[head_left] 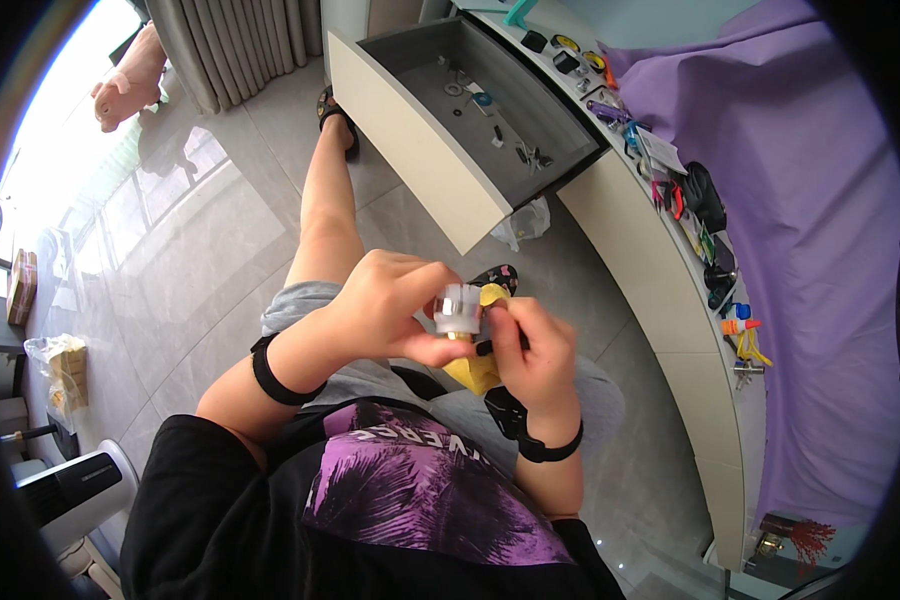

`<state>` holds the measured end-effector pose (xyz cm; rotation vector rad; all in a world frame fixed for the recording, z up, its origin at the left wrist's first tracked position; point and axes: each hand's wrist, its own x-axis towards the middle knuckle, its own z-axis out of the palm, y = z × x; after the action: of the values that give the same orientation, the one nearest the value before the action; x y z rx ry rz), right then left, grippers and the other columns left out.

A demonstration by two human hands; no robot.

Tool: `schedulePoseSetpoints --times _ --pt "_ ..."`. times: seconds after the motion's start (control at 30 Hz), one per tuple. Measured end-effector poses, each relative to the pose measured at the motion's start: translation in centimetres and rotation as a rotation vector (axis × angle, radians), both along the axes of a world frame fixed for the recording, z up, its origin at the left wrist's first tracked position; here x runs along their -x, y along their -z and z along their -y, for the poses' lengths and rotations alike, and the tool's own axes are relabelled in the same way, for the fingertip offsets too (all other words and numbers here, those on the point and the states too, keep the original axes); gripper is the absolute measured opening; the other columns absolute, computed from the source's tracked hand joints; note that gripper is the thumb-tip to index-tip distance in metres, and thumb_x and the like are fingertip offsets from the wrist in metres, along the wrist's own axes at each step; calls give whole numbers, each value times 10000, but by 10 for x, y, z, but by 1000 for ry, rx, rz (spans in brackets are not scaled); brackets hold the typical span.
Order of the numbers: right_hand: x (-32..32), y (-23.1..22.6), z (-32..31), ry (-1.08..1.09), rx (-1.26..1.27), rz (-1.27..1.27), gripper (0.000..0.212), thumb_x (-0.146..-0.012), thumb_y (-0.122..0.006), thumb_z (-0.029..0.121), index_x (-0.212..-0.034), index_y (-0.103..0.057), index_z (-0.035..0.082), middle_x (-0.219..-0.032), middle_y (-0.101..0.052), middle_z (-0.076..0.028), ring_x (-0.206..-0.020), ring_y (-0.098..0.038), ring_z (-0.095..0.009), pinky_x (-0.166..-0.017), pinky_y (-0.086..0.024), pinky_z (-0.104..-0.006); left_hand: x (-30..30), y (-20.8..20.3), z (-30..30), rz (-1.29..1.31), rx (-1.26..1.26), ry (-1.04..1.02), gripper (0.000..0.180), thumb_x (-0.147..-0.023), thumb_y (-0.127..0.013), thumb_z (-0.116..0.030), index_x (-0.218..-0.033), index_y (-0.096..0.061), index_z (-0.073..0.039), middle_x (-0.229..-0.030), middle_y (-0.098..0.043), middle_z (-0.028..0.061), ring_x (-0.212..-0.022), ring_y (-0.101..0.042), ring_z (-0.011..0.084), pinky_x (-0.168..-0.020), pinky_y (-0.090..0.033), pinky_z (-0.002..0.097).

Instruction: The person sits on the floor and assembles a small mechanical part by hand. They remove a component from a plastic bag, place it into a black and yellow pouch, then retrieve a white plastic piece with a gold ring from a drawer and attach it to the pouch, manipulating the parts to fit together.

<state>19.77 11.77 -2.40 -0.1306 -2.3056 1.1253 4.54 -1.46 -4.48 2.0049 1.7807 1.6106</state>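
Above my lap, my left hand pinches a small clear, round plastic container between thumb and fingers. A gold-coloured bit shows at the container's lower end; what it is I cannot make out. Close beside it, my right hand is closed on a crumpled yellow cloth or pouch. Part of the yellow material sticks up above the right thumb, and the rest hangs below the hands. Something small and dark shows by the right fingertips, mostly hidden. The two hands nearly touch.
An open drawer ahead holds several small loose parts. Along the right runs a curved cabinet, its top lined with tools, pliers and small bottles, beside a purple cloth. A plastic bag lies under the drawer; a carton stands left.
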Motion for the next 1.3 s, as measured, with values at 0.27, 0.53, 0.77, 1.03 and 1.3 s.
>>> schedulePoseSetpoints --times 0.27,0.53,0.77,1.03,1.3 --pt "2 3 -6 -193 -166 -91 126 -802 -660 23 -886 -566 21 -701 -586 -103 -578 -560 -272 -526 -425 -344 1 -13 3 919 535 268 621 -971 -365 -504 -801 -609 41 -626 -624 84 -543 -617 165 -532 -498 254" --pt "-2 3 -6 -168 -108 -116 104 -839 -651 71 -891 -573 25 -707 -587 -97 -572 -548 -260 -521 -424 -318 -1 -11 -2 904 670 184 520 -997 -374 -415 -1042 -589 56 -850 -647 101 -700 -617 125 -617 -522 243" --pt "-2 7 -2 56 134 -115 128 -931 -576 115 -875 -586 1 -647 -573 -57 -522 -523 -124 -503 -411 -247 0 -7 -3 607 226 320 432 -852 -686 -187 -1207 -506 -19 -1146 -567 94 -926 -581 158 -723 -551 266" --pt "-5 8 -5 14 184 -61 131 -921 -593 122 -882 -597 -3 -653 -584 -58 -531 -525 -118 -511 -419 -246 -11 1 -8 324 243 71 497 -750 -777 -142 -1165 -531 -22 -1034 -614 100 -818 -617 190 -668 -534 263" --pt "-4 6 -5 17 56 -87 106 -886 -634 105 -876 -605 3 -672 -594 -82 -539 -552 -166 -515 -431 -268 -6 -2 -1 529 398 230 323 -912 -569 -285 -1046 -577 9 -763 -633 86 -626 -608 173 -554 -481 228"
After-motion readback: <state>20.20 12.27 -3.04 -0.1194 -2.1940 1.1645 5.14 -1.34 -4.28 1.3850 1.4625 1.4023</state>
